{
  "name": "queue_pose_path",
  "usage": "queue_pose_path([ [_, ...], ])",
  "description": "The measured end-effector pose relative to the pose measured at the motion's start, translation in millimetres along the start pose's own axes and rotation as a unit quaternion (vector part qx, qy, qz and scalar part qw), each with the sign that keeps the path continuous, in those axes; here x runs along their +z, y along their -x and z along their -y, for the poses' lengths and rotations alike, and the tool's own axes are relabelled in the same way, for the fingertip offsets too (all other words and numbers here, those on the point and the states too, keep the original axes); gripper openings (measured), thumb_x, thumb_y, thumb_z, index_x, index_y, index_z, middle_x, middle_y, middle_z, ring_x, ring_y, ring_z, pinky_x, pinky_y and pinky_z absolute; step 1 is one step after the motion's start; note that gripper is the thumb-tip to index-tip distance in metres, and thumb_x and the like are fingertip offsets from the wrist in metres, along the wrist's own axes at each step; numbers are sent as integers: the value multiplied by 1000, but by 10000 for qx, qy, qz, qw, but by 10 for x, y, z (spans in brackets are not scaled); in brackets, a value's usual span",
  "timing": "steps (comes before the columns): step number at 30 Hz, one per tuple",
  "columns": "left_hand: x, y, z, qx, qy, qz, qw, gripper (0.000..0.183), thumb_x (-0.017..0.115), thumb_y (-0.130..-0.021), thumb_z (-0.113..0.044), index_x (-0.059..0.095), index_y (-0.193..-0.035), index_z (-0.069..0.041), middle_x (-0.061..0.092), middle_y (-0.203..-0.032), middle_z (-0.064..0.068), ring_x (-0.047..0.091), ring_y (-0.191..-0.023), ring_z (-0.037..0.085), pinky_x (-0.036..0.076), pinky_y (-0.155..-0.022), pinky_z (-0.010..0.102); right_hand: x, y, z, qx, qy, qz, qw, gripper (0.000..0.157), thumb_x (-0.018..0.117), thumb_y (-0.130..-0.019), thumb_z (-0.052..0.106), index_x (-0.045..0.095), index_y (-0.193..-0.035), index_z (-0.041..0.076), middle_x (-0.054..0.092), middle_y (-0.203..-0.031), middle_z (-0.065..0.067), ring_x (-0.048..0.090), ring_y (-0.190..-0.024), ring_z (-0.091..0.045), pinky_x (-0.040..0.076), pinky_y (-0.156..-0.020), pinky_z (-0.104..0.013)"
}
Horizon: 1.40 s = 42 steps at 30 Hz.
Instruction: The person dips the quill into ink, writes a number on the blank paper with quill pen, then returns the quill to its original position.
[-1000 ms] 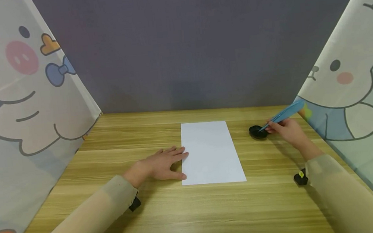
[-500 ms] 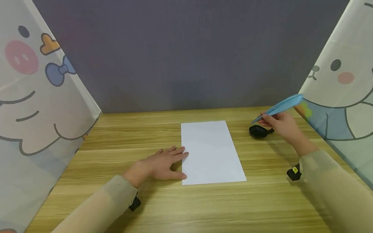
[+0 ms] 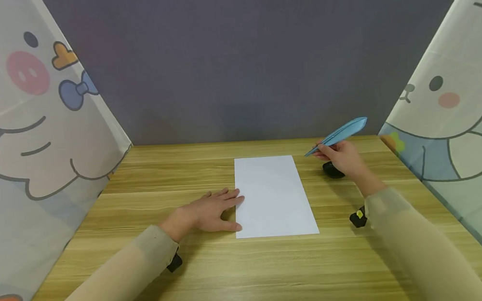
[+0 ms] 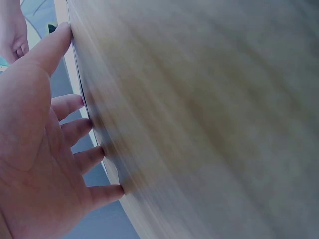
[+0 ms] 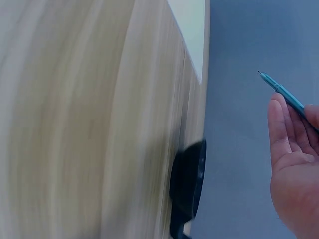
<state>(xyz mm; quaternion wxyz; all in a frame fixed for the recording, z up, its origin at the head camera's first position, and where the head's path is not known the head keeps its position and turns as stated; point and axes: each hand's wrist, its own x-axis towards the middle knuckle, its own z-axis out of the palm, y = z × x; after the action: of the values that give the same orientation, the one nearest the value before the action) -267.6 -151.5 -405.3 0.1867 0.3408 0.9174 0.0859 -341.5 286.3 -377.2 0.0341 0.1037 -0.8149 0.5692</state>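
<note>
A white sheet of paper (image 3: 273, 198) lies flat on the wooden table. My left hand (image 3: 212, 214) is spread with straight fingers, its fingertips on the sheet's left edge. My right hand (image 3: 344, 157) pinches a light-blue feather pen (image 3: 345, 130) between thumb and fingers, above the table just past the sheet's upper right corner. The pen's thin tip points left, and in the right wrist view the pen barrel (image 5: 288, 95) shows clear of the table. Below my right hand sits a small black dish-like holder (image 3: 332, 170), partly hidden by the hand.
The wooden table (image 3: 253, 280) runs back to a dark grey panel (image 3: 250, 62). Cloth walls with cartoon animals close off the left and right sides. Both forearms wear beige sleeves, with a black camera (image 3: 358, 218) at the right wrist.
My right hand has lifted the feather pen out of the black holder and carried it left toward the paper. The left hand and the sheet have stayed in place.
</note>
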Motion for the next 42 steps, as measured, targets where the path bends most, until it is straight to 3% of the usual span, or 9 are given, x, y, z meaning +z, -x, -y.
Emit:
queue_pose_path([
  [4, 3, -5, -1, -23, -23, 15, 10000, 93, 59, -104, -73, 24, -177, -28, 11, -187, 0, 10, -173, 35, 14, -135, 71, 134, -37, 17, -26, -173, 120, 9998, 51, 55, -117, 21, 54, -149, -18, 63, -145, -36, 77, -105, 0, 63, -100, -25],
  [6, 0, -3, -8, -35, -34, 33, 10000, 93, 59, -104, -73, 23, -177, -29, 10, -187, -1, 9, -174, 34, 14, -136, 71, 196, -52, 29, -27, -256, 168, 9995, 49, 56, -117, 20, 55, -148, -18, 60, -147, -40, 77, -107, -2, 62, -102, -27],
  [16, -5, 0, -26, -23, -28, 11, 10000, 92, 59, -104, -73, 24, -177, -28, 11, -187, -1, 10, -173, 34, 14, -136, 71, 420, -219, 39, -128, -403, 295, 9987, 43, 57, -116, 19, 59, -145, -14, 63, -144, -38, 78, -112, -12, 63, -98, -23],
  [24, -21, 10, -42, -23, 11, 23, 10000, 92, 59, -104, -72, 24, -177, -28, 11, -187, 0, 9, -174, 34, 13, -136, 71, 598, -318, 88, -96, -505, 370, 9980, 41, 57, -116, 15, 59, -145, -14, 63, -143, -39, 76, -100, 0, 62, -105, -33],
  [30, -22, 13, -44, -30, -10, 11, 10000, 92, 59, -104, -72, 25, -177, -28, 12, -187, -1, 10, -174, 34, 14, -136, 70, 701, -368, 90, -86, -419, 385, 9983, 41, 56, -116, 14, 59, -145, -15, 64, -142, -39, 75, -99, 0, 63, -95, -21],
  [42, -21, 17, -30, -82, -17, 32, 10000, 92, 59, -104, -72, 23, -177, -28, 10, -187, -2, 9, -174, 33, 13, -136, 70, 884, -488, -44, 68, -209, 166, 9996, 43, 56, -117, 16, 58, -146, -16, 67, -138, -36, 75, -101, -9, 64, -93, -22],
])
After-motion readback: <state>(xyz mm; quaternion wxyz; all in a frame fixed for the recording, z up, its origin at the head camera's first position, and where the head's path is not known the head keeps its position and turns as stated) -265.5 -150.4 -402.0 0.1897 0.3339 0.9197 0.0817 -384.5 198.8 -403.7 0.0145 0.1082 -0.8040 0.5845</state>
